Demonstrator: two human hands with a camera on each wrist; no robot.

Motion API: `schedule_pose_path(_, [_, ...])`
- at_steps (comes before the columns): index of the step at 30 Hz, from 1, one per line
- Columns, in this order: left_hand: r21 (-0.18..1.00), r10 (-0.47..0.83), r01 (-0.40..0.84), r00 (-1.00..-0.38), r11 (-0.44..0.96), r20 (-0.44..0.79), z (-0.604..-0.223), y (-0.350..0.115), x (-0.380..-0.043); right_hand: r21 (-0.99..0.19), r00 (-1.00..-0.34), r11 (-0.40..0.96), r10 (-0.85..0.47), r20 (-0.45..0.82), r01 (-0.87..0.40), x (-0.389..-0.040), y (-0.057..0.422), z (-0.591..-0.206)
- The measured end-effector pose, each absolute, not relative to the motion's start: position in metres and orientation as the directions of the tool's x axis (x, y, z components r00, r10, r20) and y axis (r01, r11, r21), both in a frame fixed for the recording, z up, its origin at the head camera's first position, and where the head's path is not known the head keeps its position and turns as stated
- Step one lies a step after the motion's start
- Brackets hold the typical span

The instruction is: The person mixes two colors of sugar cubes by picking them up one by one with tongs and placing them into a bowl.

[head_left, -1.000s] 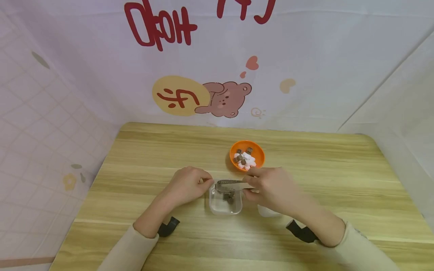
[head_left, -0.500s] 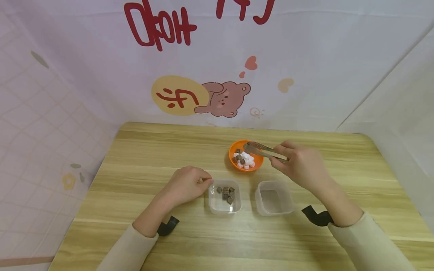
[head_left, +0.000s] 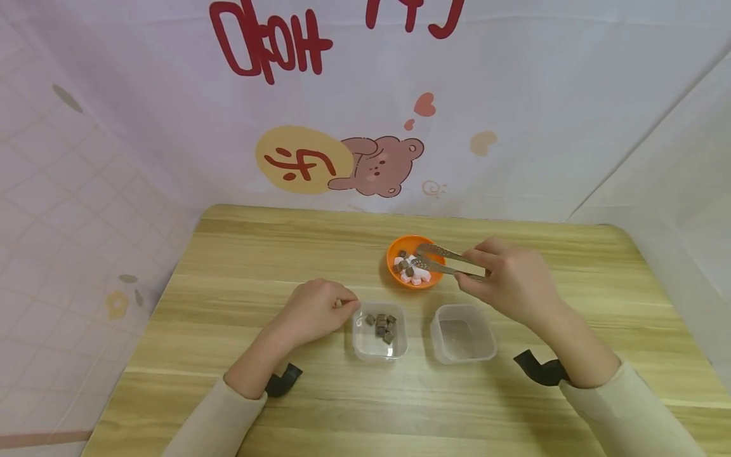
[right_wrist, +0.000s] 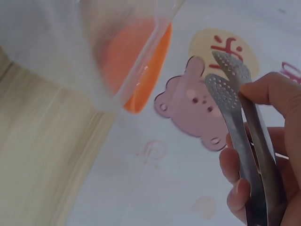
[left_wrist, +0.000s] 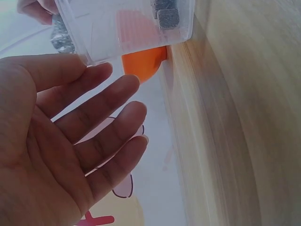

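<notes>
My left hand (head_left: 316, 311) pinches a back corner of a clear plastic container (head_left: 365, 351) between thumb and forefinger, the other fingers spread in the left wrist view. Several brown cubes (head_left: 381, 325) lie in that container. In my right hand (head_left: 516, 279) are metal tongs (right_wrist: 247, 127) with perforated tips, which part slightly. The tongs reach from the right over an orange bowl (head_left: 408, 242), their tips overlapping its contents in the head view. White pieces (head_left: 421, 275) and a few brown cubes sit in the bowl; the tongs hide some of them.
A second clear container (head_left: 464, 360) stands right of the first, below my right hand, with no cubes showing inside. The wooden table (head_left: 274, 254) ends at a printed white cloth (head_left: 531, 127) behind, with cloth walls at both sides.
My right hand has carried the tongs from above the left container back and right to the orange bowl. Their tips have spread apart over the last half second. My left hand stays put.
</notes>
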State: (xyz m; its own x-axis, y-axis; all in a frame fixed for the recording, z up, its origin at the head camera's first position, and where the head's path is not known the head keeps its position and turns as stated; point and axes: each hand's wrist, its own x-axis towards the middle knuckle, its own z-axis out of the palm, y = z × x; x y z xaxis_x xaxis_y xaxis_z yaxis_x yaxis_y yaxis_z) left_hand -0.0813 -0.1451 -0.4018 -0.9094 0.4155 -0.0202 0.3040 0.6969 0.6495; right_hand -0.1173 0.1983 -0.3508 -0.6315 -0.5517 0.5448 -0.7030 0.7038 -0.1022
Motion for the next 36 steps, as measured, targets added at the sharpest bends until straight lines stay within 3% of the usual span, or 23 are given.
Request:
schedule_pose_path(12, [0.660,0.419,0.303,-0.908,0.687,-0.020,-0.403,-0.146,-0.082,-0.036,-0.466,0.519,-0.732,0.498,-0.854,-0.092,0.163,-0.334])
schedule_pose_path(22, [0.652,0.421,0.309,-0.907,0.692,-0.018,-0.402,-0.146,-0.082,0.095,-0.490,0.547,-0.804,0.337,-0.832,-0.076,0.138,-0.350])
schedule_pose_path(36, [0.640,0.421,0.315,-0.907,0.701,-0.014,-0.401,-0.145,-0.082,0.340,-0.471,0.499,-0.866,0.166,-0.797,-0.062,0.102,-0.363])
